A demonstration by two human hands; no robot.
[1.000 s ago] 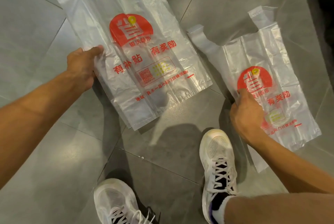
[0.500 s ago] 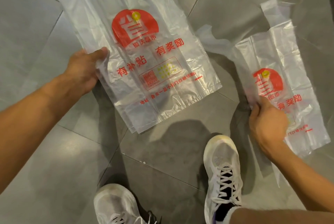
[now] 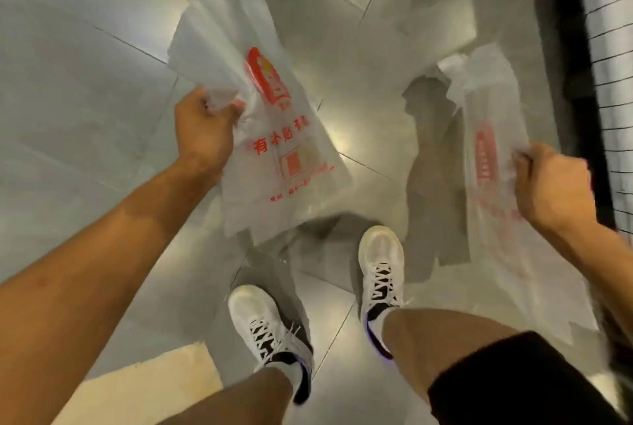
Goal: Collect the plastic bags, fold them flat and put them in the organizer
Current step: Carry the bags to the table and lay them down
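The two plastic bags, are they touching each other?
Apart. The head view shows the left bag in the left hand and the right bag in the right hand, with bare floor showing between them.

A clear plastic bag with red print [image 3: 274, 150] hangs crumpled from my left hand [image 3: 203, 130]. A second clear red-printed bag [image 3: 489, 164], blurred, hangs from my right hand [image 3: 551, 184].

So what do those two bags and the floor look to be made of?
Both bags, left and right, look like thin translucent plastic film with red print: they crumple where each hand grips. The floor looks like glossy grey tile, with grout lines and light glare; ceramic or stone, I can't tell.
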